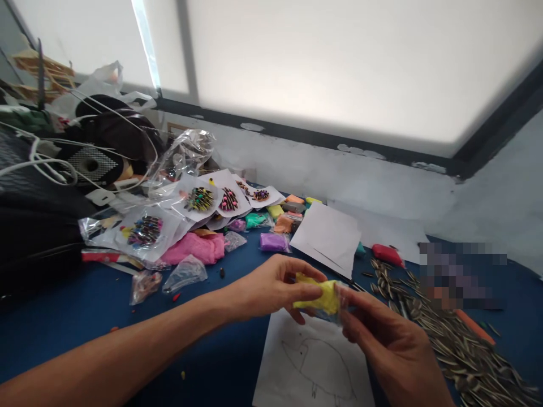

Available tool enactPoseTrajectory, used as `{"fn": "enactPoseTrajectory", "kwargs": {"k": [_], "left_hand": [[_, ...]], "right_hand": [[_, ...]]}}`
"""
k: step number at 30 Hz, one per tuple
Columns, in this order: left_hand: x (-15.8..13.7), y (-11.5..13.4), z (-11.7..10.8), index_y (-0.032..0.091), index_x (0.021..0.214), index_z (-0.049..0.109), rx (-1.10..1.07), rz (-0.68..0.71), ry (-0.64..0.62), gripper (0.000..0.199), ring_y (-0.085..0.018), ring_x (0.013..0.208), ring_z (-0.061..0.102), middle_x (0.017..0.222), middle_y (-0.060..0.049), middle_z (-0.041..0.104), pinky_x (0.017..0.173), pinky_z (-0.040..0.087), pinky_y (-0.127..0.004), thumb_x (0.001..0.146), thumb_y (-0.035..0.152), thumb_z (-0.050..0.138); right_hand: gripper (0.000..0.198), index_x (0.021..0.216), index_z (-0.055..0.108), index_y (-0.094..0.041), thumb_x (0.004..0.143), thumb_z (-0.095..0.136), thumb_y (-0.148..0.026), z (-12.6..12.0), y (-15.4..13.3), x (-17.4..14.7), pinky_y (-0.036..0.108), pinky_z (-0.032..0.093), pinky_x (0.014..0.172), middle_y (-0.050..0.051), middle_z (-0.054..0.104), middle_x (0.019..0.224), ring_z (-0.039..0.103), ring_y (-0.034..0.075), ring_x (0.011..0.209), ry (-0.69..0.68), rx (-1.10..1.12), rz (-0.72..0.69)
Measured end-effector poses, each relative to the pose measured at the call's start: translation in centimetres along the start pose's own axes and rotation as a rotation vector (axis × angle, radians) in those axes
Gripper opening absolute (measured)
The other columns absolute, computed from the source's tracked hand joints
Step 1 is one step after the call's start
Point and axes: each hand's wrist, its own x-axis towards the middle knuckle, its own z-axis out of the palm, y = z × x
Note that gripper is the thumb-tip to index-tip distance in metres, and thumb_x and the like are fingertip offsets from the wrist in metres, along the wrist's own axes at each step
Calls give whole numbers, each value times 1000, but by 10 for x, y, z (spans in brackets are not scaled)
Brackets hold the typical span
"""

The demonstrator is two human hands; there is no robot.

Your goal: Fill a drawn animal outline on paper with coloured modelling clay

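Note:
Between my two hands is a yellow packet of modelling clay (326,297) in a clear plastic wrapper. My left hand (282,285) pinches its left end, thumb in front and fingers behind. At the right end, the thumb and fingers of my right hand (382,330) are closed on the wrapper. Below them lies a white sheet with a pencil drawing (316,362) of a rounded animal with a pointed snout and short legs. The lower right part of the sheet is behind my right hand.
Striped sunflower seeds (458,350) spread over the right side of the blue table (169,350). A red clay packet (388,255), purple clay packet (274,243) and blank paper (326,234) lie behind. Seed-covered figures on paper (199,199), a pink clay bag (193,249) and cables (38,164) are at left.

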Motion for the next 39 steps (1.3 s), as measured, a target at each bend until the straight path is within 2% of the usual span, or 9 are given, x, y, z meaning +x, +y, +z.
{"fn": "enactPoseTrajectory", "kwargs": {"k": [5, 10, 16, 19, 24, 29, 32, 35, 39], "left_hand": [[2, 1, 0, 5, 92, 68, -22, -42, 55, 47, -13, 59, 63, 76, -8, 67, 57, 54, -26, 73, 48, 73], [2, 0, 1, 7, 98, 69, -69, 15, 68, 32, -12, 64, 64, 81, -8, 69, 61, 53, -26, 79, 33, 69], [0, 0, 1, 10, 114, 65, -62, 34, 10, 39, -12, 75, 64, 95, -8, 70, 71, 51, -25, 77, 20, 70], [-1, -2, 2, 11, 122, 61, -5, 61, -9, 54, -11, 77, 62, 93, -6, 68, 71, 49, -23, 70, 10, 72], [-2, -6, 4, 7, 120, 63, 191, 57, 51, 42, -13, 66, 61, 77, -6, 66, 63, 49, -25, 79, 11, 60], [0, -4, 6, 7, 115, 66, 145, 49, 46, 34, -12, 61, 62, 76, -7, 66, 62, 51, -25, 83, 15, 56], [0, -2, 5, 9, 117, 62, 57, 46, 24, 38, -11, 60, 62, 84, -8, 66, 58, 52, -25, 81, 21, 63], [-2, 3, 2, 13, 117, 56, 34, 43, 4, 50, -12, 58, 63, 96, -10, 65, 53, 53, -25, 80, 44, 69], [-2, 5, -3, 13, 97, 53, 55, -76, -72, 57, -12, 49, 61, 83, -9, 65, 48, 51, -25, 87, 68, 46]], "right_hand": [[32, 110, 75, -36, 79, 71, -40, -2, 3, -1, 14, 55, 57, -1, 77, 93, 66, 9, 62, 57, -59, 9], [30, 107, 76, -34, 78, 71, -40, 0, 0, 1, 19, 56, 56, 1, 76, 94, 65, 12, 62, 98, -63, -8], [34, 111, 75, -29, 78, 72, -39, -1, 2, 4, 20, 53, 48, -3, 64, 56, 60, 12, 50, 44, 23, 57], [37, 111, 75, -28, 76, 74, -39, -2, 4, 5, 20, 54, 50, -3, 65, 57, 62, 12, 53, 41, 54, 91], [39, 111, 75, -28, 74, 76, -40, 1, 6, 3, 23, 57, 53, 0, 72, 69, 66, 13, 53, 28, 73, 128], [41, 111, 74, -29, 72, 77, -42, 2, 7, 1, 26, 58, 50, 2, 76, 82, 64, 12, 49, 43, 99, 149], [41, 111, 74, -28, 72, 77, -41, 0, 7, 1, 25, 58, 50, -1, 71, 66, 63, 14, 49, 74, 69, 111], [43, 111, 74, -26, 71, 78, -41, -3, 7, 3, 25, 56, 47, -2, 66, 57, 62, 15, 48, 111, 50, 103], [39, 109, 75, -29, 72, 78, -40, -2, 11, 2, 23, 55, 46, -2, 67, 60, 60, 12, 46, 120, 73, 83]]}}
